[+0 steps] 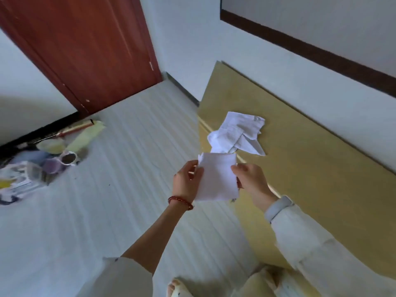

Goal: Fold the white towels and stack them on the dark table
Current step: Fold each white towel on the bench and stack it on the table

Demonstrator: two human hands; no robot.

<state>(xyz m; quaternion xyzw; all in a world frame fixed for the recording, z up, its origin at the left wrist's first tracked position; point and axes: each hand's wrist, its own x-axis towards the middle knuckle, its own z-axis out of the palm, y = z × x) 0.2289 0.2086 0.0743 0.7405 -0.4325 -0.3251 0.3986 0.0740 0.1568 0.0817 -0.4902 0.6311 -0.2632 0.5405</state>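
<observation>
A: What do I have in view, biggest first?

B: The pale floor (107, 211) fills the near and left side. To the right runs the table (310, 168), which looks more olive-yellow than dark from here, set against the white wall. A red-brown door (85, 50) stands far left.

A: And the towels?

B: A crumpled pile (236, 133) lies on the table's far part, loose and unfolded. I hold one towel (217, 179) in the air just near of that pile, over the table's left edge.

A: How is my grip?

B: My left hand (187, 182) pinches the towel's left edge, fingers curled round it. My right hand (250, 177) pinches the right edge, thumb on the front. The cloth hangs flat between them, seemingly already folded once.

A: How do I do this fold well?

B: I think I should match the corners before closing, keep the cloth taut, then lay it on bare table near of the pile so the stack starts clean.

A: Anything in the way?

B: The pile sits close, so a careless set-down could snag it. Clutter (42, 159), jars and a blurred brush-like tool, lies far left on the floor, well apart. I see no finished stack yet.
</observation>
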